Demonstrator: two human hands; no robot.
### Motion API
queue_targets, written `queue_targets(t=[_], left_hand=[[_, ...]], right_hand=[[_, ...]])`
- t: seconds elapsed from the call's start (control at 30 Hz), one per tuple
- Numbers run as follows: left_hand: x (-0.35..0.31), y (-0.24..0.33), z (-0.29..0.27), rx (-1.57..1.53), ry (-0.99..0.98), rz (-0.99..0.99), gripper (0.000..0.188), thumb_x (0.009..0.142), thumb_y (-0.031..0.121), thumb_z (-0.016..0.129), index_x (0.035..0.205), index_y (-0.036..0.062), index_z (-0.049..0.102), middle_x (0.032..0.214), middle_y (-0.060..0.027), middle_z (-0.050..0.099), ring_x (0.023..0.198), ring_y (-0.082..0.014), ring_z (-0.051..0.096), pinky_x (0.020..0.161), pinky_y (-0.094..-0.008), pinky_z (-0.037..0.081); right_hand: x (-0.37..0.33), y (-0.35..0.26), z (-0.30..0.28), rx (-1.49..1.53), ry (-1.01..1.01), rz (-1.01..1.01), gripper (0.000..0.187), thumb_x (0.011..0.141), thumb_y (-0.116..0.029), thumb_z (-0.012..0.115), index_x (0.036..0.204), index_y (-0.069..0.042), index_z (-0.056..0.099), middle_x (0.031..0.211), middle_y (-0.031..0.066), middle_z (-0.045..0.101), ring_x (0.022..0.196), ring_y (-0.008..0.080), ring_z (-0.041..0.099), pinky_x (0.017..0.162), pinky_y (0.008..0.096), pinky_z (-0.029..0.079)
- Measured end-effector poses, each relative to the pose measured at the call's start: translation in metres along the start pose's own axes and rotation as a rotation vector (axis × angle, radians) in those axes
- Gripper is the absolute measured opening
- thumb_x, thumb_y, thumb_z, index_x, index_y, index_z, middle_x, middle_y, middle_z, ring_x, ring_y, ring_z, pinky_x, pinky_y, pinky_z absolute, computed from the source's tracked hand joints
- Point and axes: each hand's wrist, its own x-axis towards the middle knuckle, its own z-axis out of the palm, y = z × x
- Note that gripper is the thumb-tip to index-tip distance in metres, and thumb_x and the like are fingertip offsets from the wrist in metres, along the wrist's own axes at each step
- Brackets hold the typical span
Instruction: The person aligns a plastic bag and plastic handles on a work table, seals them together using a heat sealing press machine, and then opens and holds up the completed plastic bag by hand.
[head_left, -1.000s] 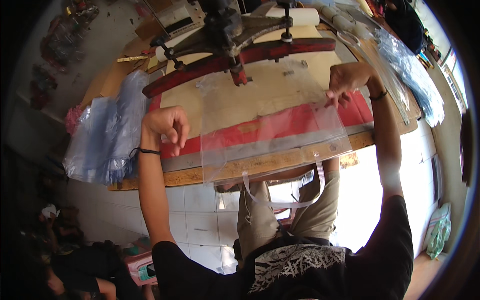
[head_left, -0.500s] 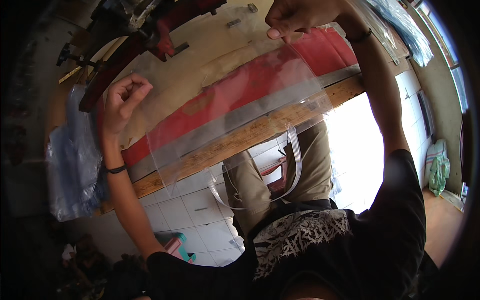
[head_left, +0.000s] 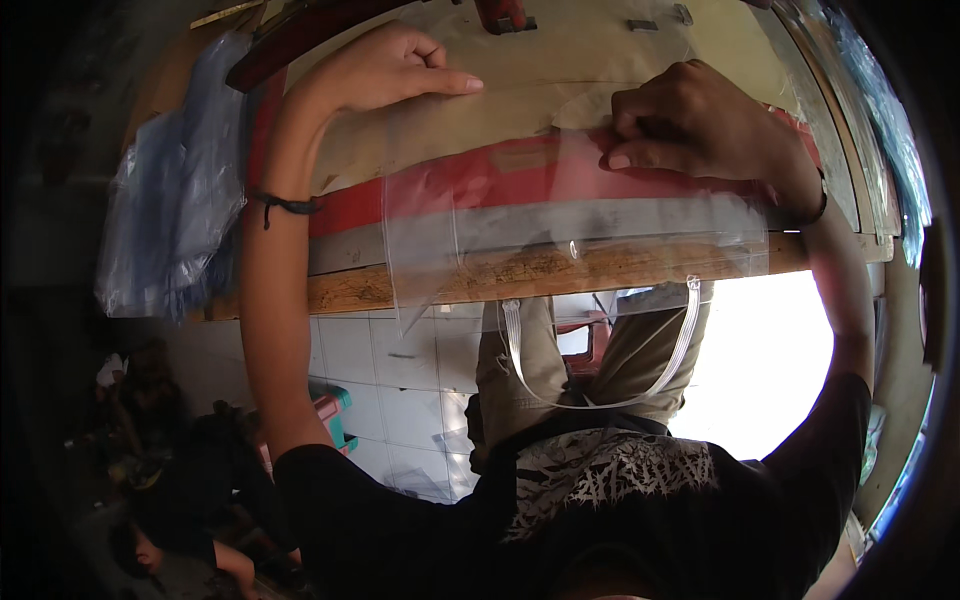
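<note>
A clear plastic bag (head_left: 575,215) with a whitish strap handle (head_left: 600,405) lies over the near edge of the workbench (head_left: 345,292). Its handle hangs in a loop over my lap. My left hand (head_left: 385,70) is above the bag's far left part, fingers curled and thumb pressed in; the film there is hard to see. Over the bag's right part, my right hand (head_left: 700,125) is closed in a pinch, its thumb low near the red strip (head_left: 345,205). The transparent film makes the exact grip points unclear.
Stacked clear plastic bags (head_left: 165,200) hang off the bench's left end. A dark red machine arm (head_left: 300,40) crosses the far left. More plastic (head_left: 885,120) lies at far right. Another person (head_left: 200,530) is low at the left, near a pink and green stool (head_left: 335,415).
My left hand has moved far and right, while the right hand has come nearer and to the right. The bag has shifted right and now lies straighter along the bench edge.
</note>
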Motion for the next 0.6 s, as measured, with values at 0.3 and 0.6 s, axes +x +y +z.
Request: queue_targets(t=[0.3, 0.6], left_hand=[[0.016, 0.062, 0.005, 0.529, -0.091, -0.218, 0.074, 0.083, 0.072, 0.050, 0.077, 0.0016, 0.071, 0.062, -0.0142, 0.064, 0.063, -0.0266, 0.066, 0.061, -0.0376, 0.053], [0.019, 0.078, 0.039, 0.589, 0.241, -0.171, 0.073, 0.089, 0.064, 0.054, 0.093, -0.0083, 0.068, 0.082, -0.0330, 0.062, 0.083, -0.0432, 0.066, 0.073, -0.0478, 0.052]], right_hand=[[0.025, -0.003, -0.013, -0.040, -0.175, 0.189, 0.042, 0.086, -0.041, 0.071, 0.065, -0.007, 0.060, 0.050, 0.0048, 0.051, 0.046, 0.0203, 0.050, 0.050, 0.0347, 0.037], [0.030, 0.035, -0.016, 0.417, -0.326, 0.433, 0.054, 0.092, -0.049, 0.061, 0.066, -0.001, 0.060, 0.055, 0.0013, 0.051, 0.047, 0.0130, 0.049, 0.048, 0.0318, 0.041]])
